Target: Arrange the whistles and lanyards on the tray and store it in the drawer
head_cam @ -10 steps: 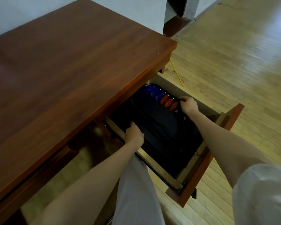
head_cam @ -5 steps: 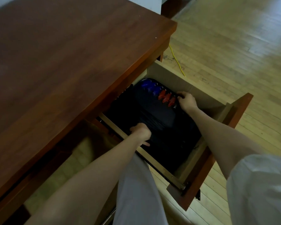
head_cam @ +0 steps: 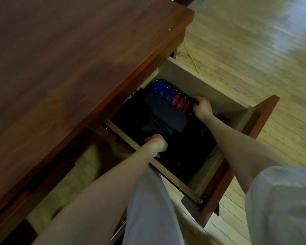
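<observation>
A dark tray (head_cam: 166, 117) lies inside the open wooden drawer (head_cam: 207, 96) under the desk. Along its far rim sit blue whistles (head_cam: 162, 91) and red whistles (head_cam: 181, 104) in a row. Dark lanyards on the tray are hard to make out in the shadow. My left hand (head_cam: 156, 143) grips the tray's near left edge by the drawer's side rail. My right hand (head_cam: 201, 106) holds the tray's far right edge, just beside the red whistles.
The brown desk top (head_cam: 69, 68) overhangs the drawer's left part. The drawer front (head_cam: 240, 165) juts out to the right over a wooden floor (head_cam: 254, 50). A yellow cable (head_cam: 192, 58) runs along the floor behind the drawer. My grey-clad leg (head_cam: 148, 209) is below.
Both hands have lowered the tray deeper into the drawer. The view has shifted closer and more downward, and the drawer shows more of its inside.
</observation>
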